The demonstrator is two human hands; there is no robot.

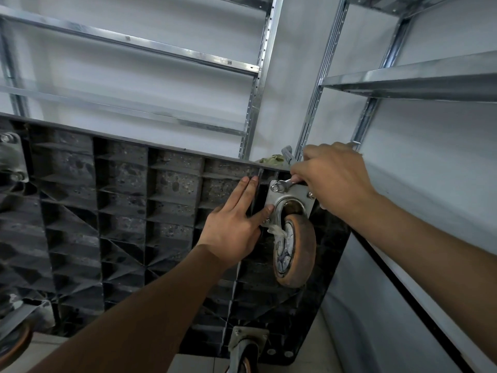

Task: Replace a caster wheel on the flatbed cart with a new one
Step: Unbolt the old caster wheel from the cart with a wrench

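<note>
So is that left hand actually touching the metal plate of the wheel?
Touching. In the head view the left hand lies flat on the cart's underside, and its thumb tip presses against the edge of the caster's mounting plate.

Your bare left hand (233,227) lies flat, fingers straight toward one o'clock; your bare right hand (332,175) is curled tight, forearm entering from four o'clock.
</note>
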